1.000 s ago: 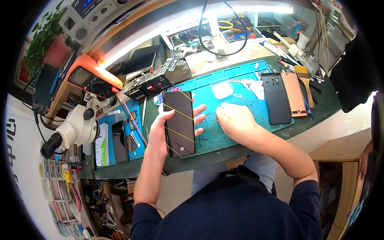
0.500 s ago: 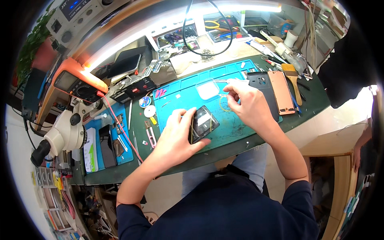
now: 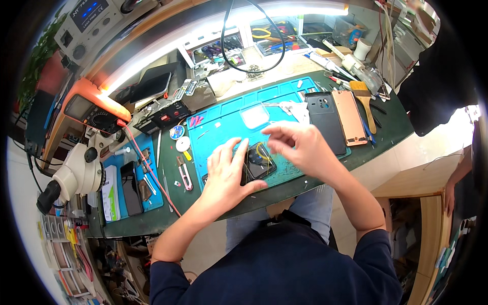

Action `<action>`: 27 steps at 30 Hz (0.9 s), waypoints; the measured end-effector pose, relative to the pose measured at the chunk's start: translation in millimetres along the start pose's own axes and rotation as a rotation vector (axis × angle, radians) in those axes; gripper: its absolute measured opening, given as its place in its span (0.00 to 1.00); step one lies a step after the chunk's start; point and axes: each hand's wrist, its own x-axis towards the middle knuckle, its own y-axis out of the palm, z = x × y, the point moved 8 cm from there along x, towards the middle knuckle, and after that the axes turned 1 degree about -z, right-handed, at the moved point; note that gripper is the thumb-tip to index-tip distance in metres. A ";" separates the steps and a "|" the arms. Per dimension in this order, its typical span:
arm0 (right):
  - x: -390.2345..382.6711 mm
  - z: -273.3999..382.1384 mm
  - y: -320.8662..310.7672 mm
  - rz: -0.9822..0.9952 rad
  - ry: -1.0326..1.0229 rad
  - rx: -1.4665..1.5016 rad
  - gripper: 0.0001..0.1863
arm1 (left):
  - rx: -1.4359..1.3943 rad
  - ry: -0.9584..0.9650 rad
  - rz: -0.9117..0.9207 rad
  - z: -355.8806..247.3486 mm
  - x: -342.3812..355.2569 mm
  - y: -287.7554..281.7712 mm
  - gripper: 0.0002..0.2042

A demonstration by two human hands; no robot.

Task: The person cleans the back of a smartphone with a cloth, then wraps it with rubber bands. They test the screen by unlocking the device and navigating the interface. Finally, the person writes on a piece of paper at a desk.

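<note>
My left hand [image 3: 224, 173] grips a dark, glossy phone [image 3: 265, 169] low over the blue work mat [image 3: 234, 134], fingers along its far edge and thumb along the near one. Its dark left corner peeks out past the hand; the middle is covered. Thin yellow bands cross the phone. My right hand [image 3: 305, 152] is bent over the phone's right end, fingertips drawn together, and a loose yellow rubber band [image 3: 257, 151] hangs in a loop at them. A clear plastic box [image 3: 255, 117] lies beyond on the mat.
A black phone back cover [image 3: 325, 119], a copper-coloured panel [image 3: 348, 117] and a brush [image 3: 367, 104] lie to the right. Pink-handled snips [image 3: 185, 175], tape rolls and a red cable are at left, with a microscope [image 3: 76, 175] and an orange multimeter [image 3: 94, 107]. Another person stands at right.
My right hand has come left and down, bringing the yellow loop from the mat to over the phone. The phone now lies flatter under my left hand. The whole view has shifted slightly.
</note>
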 end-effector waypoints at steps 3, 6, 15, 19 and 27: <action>-15.5 20.5 19.5 0.085 -0.131 0.046 0.13 | -0.849 -0.332 0.130 18.1 -9.0 5.1 0.28; -41.8 21.5 44.5 0.290 0.021 0.536 0.16 | -0.799 -0.271 -0.001 23.7 -26.2 -4.6 0.19; -132.2 -20.2 6.0 0.373 0.398 0.416 0.20 | -0.226 -0.242 -0.310 79.2 -90.2 -82.7 0.28; -154.6 -24.0 -72.0 0.129 0.325 0.574 0.13 | -0.219 -0.310 -0.380 85.6 -113.8 -106.9 0.28; -156.7 -22.4 -88.8 0.113 0.217 0.469 0.07 | -0.165 -0.310 -0.474 96.8 -87.0 -112.4 0.25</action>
